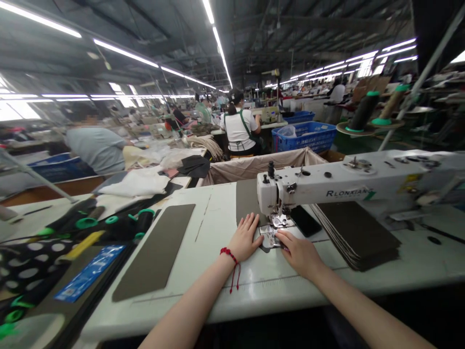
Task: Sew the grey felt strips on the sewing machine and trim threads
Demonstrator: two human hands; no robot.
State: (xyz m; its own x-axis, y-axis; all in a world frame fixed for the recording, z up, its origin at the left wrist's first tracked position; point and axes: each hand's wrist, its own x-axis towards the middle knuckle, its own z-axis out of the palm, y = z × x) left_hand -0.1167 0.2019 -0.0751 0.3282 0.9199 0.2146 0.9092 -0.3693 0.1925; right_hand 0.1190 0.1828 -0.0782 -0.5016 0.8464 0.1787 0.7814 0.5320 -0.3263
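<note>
On the sewing machine point(301, 182) bed, my left hand point(247, 237) lies flat with its fingers spread. Its fingertips rest on the edge of a dark olive fabric panel point(245, 196) that runs back beside the machine head. A red cord bracelet point(228, 251) circles the left wrist. My right hand point(300, 252) is closed at the front of the shiny metal needle plate point(271, 236), fingers pressed together; whatever they hold is hidden. The presser foot point(280, 220) sits just beyond both hands. A stack of olive panels point(358, 232) lies to the right, and a single olive panel point(156, 252) to the left.
A black phone point(305, 221) lies under the machine arm. Thread cones point(363, 111) stand at the upper right. On the left are a blue packet point(90, 273), a yellow strip point(82, 246) and loose spools. A cloth-lined bin point(232, 172) borders the table's far side; a co-worker point(240, 128) sits beyond.
</note>
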